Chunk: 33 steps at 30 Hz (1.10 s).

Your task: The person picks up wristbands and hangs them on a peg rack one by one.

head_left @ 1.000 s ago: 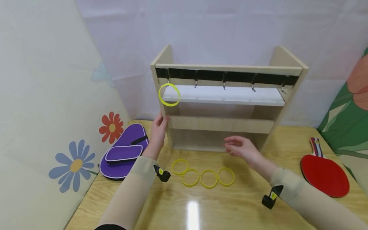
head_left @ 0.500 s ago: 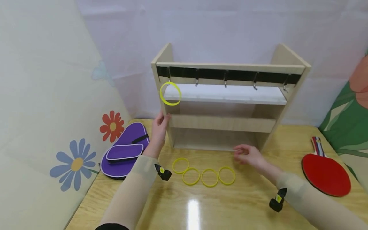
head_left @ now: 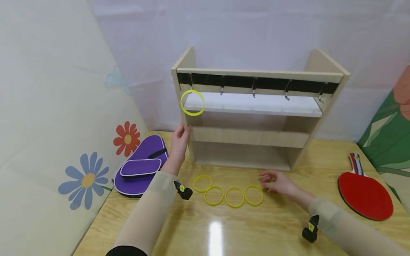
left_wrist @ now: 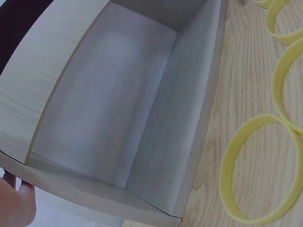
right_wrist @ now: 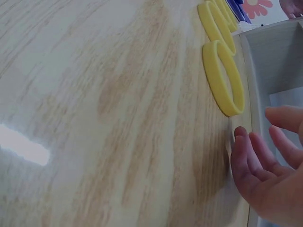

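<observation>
My left hand [head_left: 178,144] holds the left side panel of a small wooden shelf [head_left: 250,136], its thumb at the front edge; the other fingers are mostly hidden behind. A yellow ring [head_left: 193,114] hangs from the leftmost of several metal hooks along the shelf's top rail. More yellow rings lie flat on the table before the shelf, close together in a row. Beside the rightmost ring [head_left: 254,204], my right hand [head_left: 278,182] hovers low over the table with loosely bent fingers and nothing in them. In the right wrist view its fingertips are a little apart from that ring [right_wrist: 231,109].
A purple racket case [head_left: 141,168] lies on the wooden table [head_left: 179,231] to the left. At the right is a red table tennis paddle [head_left: 365,195]. White cloth stands behind the shelf, with flower-printed panels at both sides.
My right hand has moved right and down toward the table, ending beside the rightmost ring. The left hand stays on the shelf's side panel, and the hanging ring remains on its hook.
</observation>
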Motion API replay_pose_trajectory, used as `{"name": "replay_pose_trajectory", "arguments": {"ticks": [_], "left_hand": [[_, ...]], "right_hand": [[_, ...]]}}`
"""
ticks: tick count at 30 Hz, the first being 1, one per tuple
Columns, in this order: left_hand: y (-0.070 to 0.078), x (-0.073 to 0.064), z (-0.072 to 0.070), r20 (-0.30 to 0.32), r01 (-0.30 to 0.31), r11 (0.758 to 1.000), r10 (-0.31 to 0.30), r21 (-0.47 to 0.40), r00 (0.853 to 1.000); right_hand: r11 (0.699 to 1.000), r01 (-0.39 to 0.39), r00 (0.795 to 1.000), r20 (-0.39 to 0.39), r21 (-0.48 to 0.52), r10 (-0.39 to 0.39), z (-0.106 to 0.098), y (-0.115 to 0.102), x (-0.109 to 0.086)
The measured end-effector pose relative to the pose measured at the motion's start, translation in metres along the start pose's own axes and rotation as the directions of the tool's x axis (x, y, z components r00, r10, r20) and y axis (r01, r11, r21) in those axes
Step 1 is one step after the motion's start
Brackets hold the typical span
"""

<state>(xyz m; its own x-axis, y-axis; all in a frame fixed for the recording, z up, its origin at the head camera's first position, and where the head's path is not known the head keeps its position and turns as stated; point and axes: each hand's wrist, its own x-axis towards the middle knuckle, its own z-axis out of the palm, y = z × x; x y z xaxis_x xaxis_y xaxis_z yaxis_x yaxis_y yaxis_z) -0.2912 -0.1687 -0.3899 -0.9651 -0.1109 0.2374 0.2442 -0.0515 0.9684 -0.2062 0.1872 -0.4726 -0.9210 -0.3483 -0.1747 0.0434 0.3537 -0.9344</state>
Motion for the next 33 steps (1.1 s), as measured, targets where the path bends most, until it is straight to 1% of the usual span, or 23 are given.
{"name": "replay_pose_trajectory", "arguments": {"ticks": [8,15,19,27,30,33], "left_hand": [[0.000,0.002,-0.001,-0.002,-0.005,1.000,0.005,-0.015,1.000],[0.001,0.000,-0.002,-0.002,-0.007,1.000,0.007,0.008,1.000],[0.000,0.001,-0.001,-0.008,-0.007,1.000,0.007,0.009,1.000],[0.001,0.001,0.000,-0.006,0.011,1.000,-0.011,0.018,1.000],[0.001,0.000,-0.001,-0.005,0.027,0.999,-0.027,0.020,1.000],[0.002,0.000,-0.001,-0.004,0.034,0.999,-0.034,0.020,0.999]], "right_hand": [[1.000,0.004,1.000,0.015,-0.022,-0.003,0.000,0.006,0.004],[0.995,0.045,0.999,0.017,-0.086,-0.043,0.004,0.011,0.005],[0.990,0.048,0.999,0.015,-0.134,-0.046,0.005,0.011,0.004],[0.975,0.055,0.999,0.010,-0.215,-0.054,0.007,0.014,0.005],[0.972,0.043,0.999,0.005,-0.229,-0.043,0.008,0.013,0.005],[0.973,0.012,1.000,-0.010,-0.230,-0.015,0.010,0.011,0.006]]}}
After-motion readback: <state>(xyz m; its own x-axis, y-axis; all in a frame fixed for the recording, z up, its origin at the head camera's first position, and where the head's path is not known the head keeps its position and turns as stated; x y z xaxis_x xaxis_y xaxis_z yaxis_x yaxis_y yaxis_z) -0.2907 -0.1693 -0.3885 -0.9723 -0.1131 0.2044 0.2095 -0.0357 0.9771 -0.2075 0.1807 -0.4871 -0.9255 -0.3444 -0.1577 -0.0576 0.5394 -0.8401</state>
